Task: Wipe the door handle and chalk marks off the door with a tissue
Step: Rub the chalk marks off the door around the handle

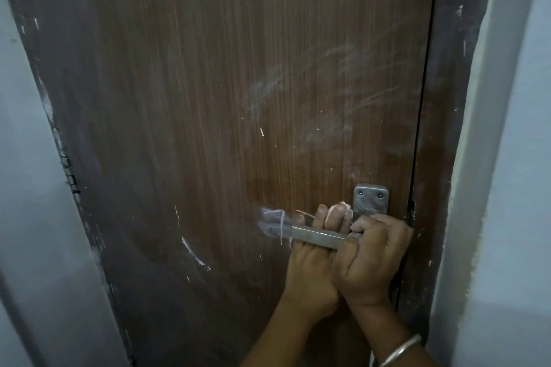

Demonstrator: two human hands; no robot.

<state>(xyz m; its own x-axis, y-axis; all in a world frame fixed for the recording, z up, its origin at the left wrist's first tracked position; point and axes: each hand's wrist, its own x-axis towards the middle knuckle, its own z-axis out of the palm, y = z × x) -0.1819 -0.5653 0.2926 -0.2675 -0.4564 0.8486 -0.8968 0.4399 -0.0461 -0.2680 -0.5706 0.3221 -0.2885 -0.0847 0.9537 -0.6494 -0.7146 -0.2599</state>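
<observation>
Head view: handle point(316, 238), long axis level, running left from plate point(371, 197); right hand point(372, 259) gripping it beside plate; left hand point(310, 262) behind it, fingers up, pinching apparent tissue point(345, 207); chalk marks point(265, 89) above handle, nearer left hand

Above and left of the grey metal lever handle point(313, 237), the brown wood-grain door point(193, 98) face lies open. The left hand point(310, 265) has its fingers in the gap behind the lever; the right hand point(372, 256) wraps the lever's end beside the dark door frame point(441, 128).
</observation>
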